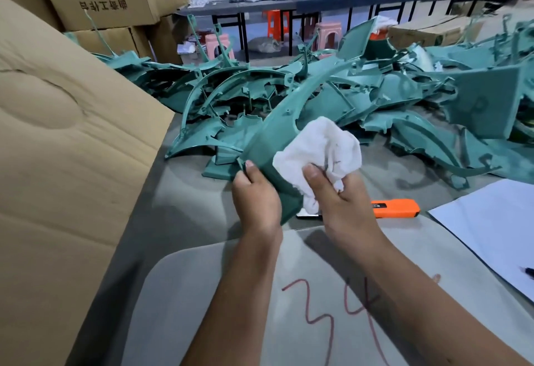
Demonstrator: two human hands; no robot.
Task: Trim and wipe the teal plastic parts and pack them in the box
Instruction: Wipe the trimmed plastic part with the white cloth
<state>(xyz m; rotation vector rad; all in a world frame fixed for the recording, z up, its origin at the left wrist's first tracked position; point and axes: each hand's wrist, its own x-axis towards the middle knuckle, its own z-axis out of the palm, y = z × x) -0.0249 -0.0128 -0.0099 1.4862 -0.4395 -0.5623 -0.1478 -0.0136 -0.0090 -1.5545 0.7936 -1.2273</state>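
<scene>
Now left hand (255, 195) gripping teal part (277, 131), cloth (320, 149) against it

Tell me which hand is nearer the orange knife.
Right. The right hand, holding the cloth, is just left of the knife; the left hand is farther left.

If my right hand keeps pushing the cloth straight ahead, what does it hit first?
Likely the teal part held by the left hand: the white cloth in the right hand already lies against it. Depth is uncertain.

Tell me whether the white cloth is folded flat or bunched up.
Bunched up. The white cloth sits crumpled in the right hand, with irregular creases and lumps, pressed against the teal part that the left hand holds.
</scene>
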